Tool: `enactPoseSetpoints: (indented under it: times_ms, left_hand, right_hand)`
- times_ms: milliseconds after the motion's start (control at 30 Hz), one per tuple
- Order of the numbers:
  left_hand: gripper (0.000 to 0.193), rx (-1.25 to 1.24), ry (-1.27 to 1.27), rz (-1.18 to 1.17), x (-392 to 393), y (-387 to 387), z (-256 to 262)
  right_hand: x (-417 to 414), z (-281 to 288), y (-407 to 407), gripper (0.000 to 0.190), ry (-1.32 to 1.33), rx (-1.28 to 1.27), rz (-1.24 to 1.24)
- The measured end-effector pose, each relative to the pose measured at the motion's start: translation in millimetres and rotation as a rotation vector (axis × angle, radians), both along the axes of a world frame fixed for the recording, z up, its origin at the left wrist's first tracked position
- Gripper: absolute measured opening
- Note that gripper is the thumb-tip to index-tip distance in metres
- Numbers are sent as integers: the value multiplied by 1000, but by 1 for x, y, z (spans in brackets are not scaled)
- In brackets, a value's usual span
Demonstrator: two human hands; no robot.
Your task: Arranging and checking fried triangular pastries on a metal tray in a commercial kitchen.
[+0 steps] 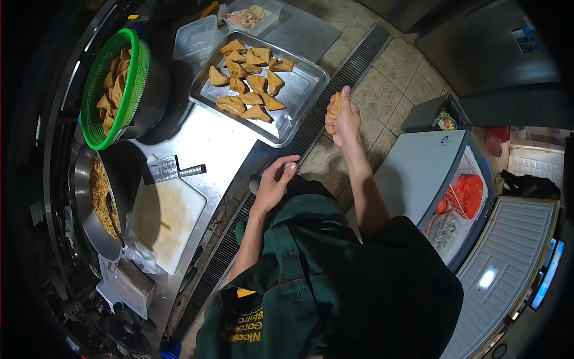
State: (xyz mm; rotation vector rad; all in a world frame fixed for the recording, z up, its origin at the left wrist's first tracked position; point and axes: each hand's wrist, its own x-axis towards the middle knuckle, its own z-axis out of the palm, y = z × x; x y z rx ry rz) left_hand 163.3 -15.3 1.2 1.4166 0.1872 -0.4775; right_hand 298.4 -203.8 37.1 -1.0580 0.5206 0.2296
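My right hand [345, 117] is raised beyond the counter's edge, closed around a golden-brown fried tofu piece [335, 105]; its skin looks wet. Lower and to the left, my left hand [279, 178] has loosely curled fingers, with nothing visible in it. A rectangular metal tray [301, 117] on the steel counter holds several fried tofu pieces [256, 84], mostly triangular. To its left, more brown pieces [114, 92] fill a green plastic colander [142, 76] set over a dark metal pot.
A cleaver [167, 170] lies across the top of a white cutting board [181, 211]. Left of it stands a wok [85, 202] of noodle-like food. Clear plastic containers [197, 38] sit behind the tray. An open chest freezer [415, 166] is at right; a drain grate [363, 54] crosses the tiled floor.
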Motion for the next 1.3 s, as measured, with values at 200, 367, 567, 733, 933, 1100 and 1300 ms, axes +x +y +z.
enactPoseSetpoints:
  times_ms: [200,367,567,733,933,1100,1300]
  left_hand:
    - [33,0,-21,5,-3,3,-2]
    - [32,-20,-17,12,6,-6,7]
    - [33,-102,-111,-106,51,-37,17]
    - [41,-92,-73,-127,52,-38,-2]
    - [40,-126,-20,-131,37,-33,-17]
    - [40,-124,-10,-149,29,-26,-15]
    - [39,-134,-19,-100,24,-18,-13]
  right_hand:
    - [1,4,5,49,-17,-110,-53]
    - [4,5,5,48,-69,-137,-22]
    - [5,10,14,48,-152,-128,6]
    - [9,16,16,50,-174,-124,14]
    - [8,33,17,53,-191,-161,27]
    - [5,57,26,54,-258,-155,43]
    - [9,62,26,53,-322,-176,70]
